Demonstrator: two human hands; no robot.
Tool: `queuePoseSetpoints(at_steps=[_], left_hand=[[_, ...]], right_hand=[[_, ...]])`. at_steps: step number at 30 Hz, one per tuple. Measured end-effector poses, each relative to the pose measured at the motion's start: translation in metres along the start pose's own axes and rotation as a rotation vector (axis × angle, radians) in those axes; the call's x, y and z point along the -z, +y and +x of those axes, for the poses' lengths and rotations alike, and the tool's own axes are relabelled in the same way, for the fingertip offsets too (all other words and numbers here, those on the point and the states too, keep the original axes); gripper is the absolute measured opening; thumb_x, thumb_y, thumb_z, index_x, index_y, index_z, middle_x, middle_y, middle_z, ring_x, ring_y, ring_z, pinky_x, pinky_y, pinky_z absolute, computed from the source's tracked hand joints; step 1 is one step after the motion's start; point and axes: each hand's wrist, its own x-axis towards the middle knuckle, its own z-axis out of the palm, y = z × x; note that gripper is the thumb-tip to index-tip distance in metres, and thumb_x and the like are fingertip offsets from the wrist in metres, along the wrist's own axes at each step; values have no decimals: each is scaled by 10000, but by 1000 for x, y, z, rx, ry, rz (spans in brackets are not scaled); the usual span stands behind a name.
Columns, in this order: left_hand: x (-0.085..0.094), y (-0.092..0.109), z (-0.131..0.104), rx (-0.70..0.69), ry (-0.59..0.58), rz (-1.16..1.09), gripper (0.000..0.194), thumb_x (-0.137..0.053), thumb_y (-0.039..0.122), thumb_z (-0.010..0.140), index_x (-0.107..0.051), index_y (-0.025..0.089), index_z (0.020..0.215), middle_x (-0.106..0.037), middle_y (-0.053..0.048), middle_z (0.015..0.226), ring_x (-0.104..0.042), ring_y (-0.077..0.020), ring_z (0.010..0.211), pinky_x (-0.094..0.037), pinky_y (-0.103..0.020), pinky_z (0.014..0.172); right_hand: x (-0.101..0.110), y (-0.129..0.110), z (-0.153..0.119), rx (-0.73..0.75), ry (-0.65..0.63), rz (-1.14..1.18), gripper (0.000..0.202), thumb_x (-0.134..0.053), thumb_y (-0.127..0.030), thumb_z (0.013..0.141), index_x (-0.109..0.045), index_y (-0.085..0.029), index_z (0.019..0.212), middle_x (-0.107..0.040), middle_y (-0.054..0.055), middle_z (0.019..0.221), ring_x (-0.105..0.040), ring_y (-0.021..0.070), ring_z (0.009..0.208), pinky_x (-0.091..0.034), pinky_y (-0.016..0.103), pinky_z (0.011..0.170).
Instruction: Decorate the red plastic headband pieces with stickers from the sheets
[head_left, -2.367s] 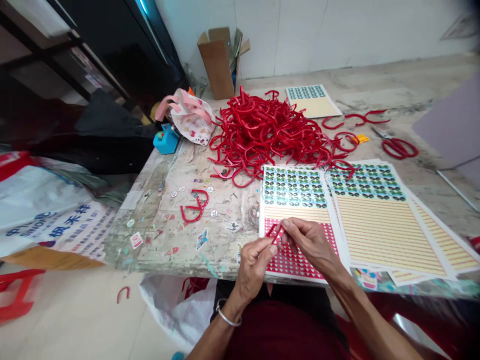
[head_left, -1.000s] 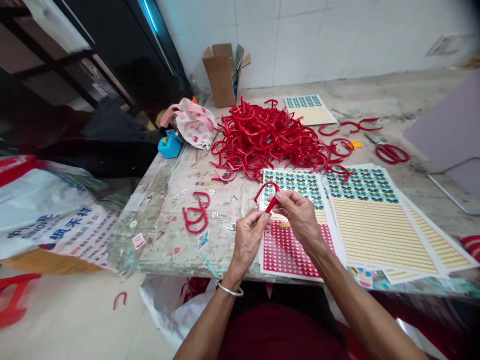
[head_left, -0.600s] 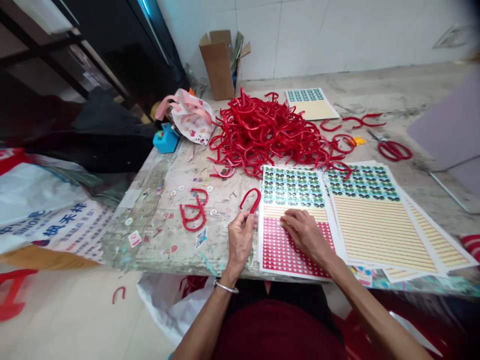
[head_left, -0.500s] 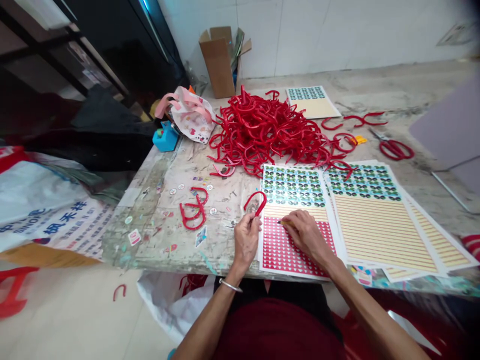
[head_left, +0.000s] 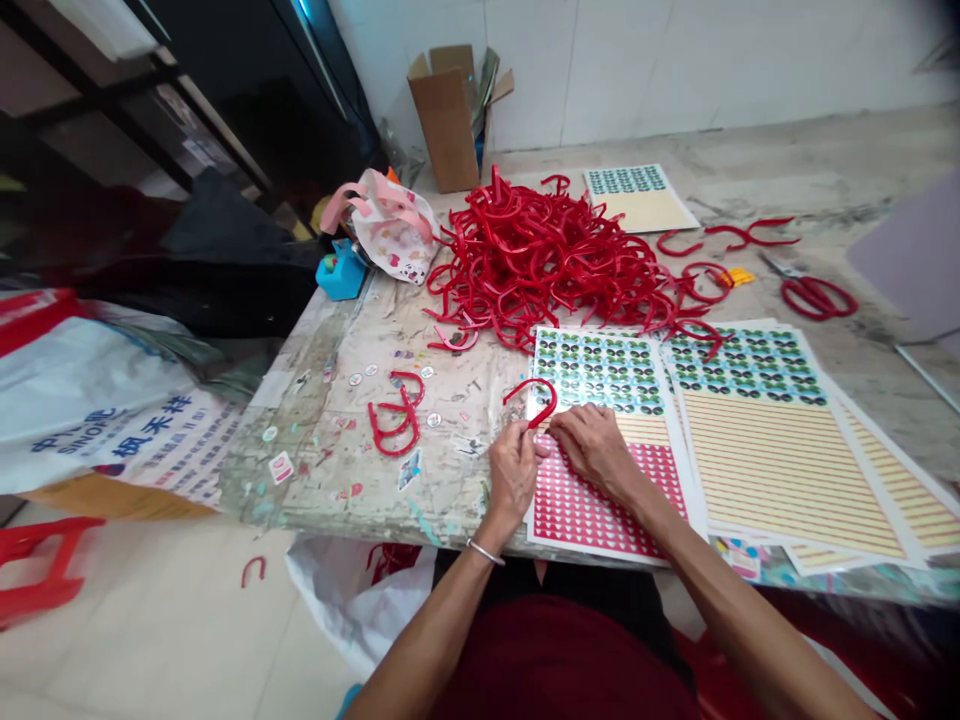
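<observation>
My left hand (head_left: 516, 465) is closed on one end of a red U-shaped plastic piece (head_left: 553, 400), whose curve points away from me. Just right of it, my right hand (head_left: 594, 440) has its fingers pinched together close to the held end; anything between them is hidden. Under the right hand lies a sticker sheet (head_left: 600, 520) with rows of green-and-black prints at the top, a bare cream band, and red rows with white marks below. Beyond the hands spreads a large tangled heap of similar red pieces (head_left: 547, 255).
A few red pieces (head_left: 397, 428) lie left on the stained table (head_left: 315, 480). More sticker sheets (head_left: 787, 470) overlap at the right. Red-handled scissors (head_left: 816, 296), a blue tape dispenser (head_left: 340, 275), a patterned bag (head_left: 397, 235) and a cardboard box (head_left: 448, 130) stand or lie farther back.
My right hand has moved left and closer to my left hand, its fingertips now beside the held piece. The red piece has shifted slightly right over the sheet's edge; the view has turned a little.
</observation>
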Motion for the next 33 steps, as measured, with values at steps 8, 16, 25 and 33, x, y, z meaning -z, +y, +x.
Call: queuePoseSetpoints(at_steps=[8, 16, 25, 33], left_hand=[[-2, -3, 1, 10, -7, -19, 213, -408, 277, 892, -592, 181, 937, -635, 1, 646, -632, -126, 567, -509, -248, 616], [0, -6, 4, 6, -10, -9, 185, -416, 281, 888, -573, 185, 873, -621, 16, 616, -629, -126, 534, -502, -234, 572], [0, -3, 1, 5, 4, -13, 193, -420, 289, 888, -582, 185, 891, -629, 19, 601, -647, -131, 556, -507, -235, 592], [-1, -5, 2, 3, -1, -20, 197, -425, 297, 888, -589, 189, 900, -632, 17, 621, -640, -126, 563, -510, -235, 600]], right_hand=[[4, 5, 5, 51, -43, -12, 176, -416, -222, 918, -588, -185, 912, -592, 65, 840, -484, 201, 829, -290, 345, 750], [0, -1, 15, 179, -100, 151, 105, -453, -205, 892, -555, -181, 886, -594, 70, 912, -495, 192, 840, -317, 326, 749], [1, 12, 5, 62, -24, 72, 102, -477, -210, 873, -571, -183, 846, -584, 65, 854, -495, 202, 830, -317, 327, 746], [2, 8, 14, 89, -65, 99, 72, -508, -217, 849, -565, -177, 833, -584, 67, 837, -493, 198, 810, -327, 318, 727]])
